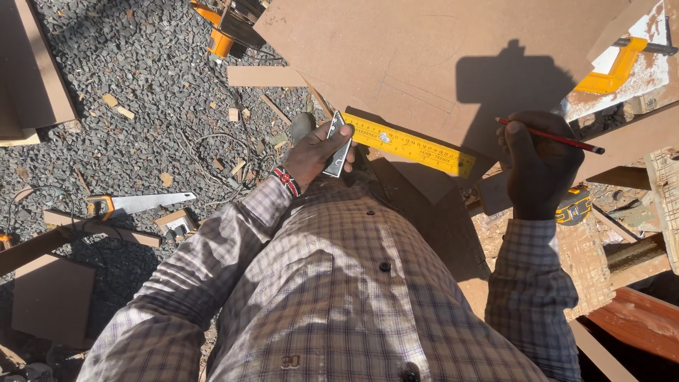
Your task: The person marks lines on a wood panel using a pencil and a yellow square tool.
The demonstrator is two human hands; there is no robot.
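Board centre: bare brown sheet [438, 49] above the yellow square blade [410, 145]; open passage.
Left edge: left hand [320, 152] grips the square's metal stock [338, 145], blocking the corner.
Right edge: right hand [541, 166] with red pencil [552, 136]; yellow clamp [614, 71] behind.
Ground left: gravel [141, 92], handsaw [138, 204], offcuts scattered.

A: What does the left hand [320, 150] cover?
B: Most of the square's metal stock [338, 145].
A: And the board [424, 56]?
B: Cut off by the top edge; its pencil lines are too faint to trace.
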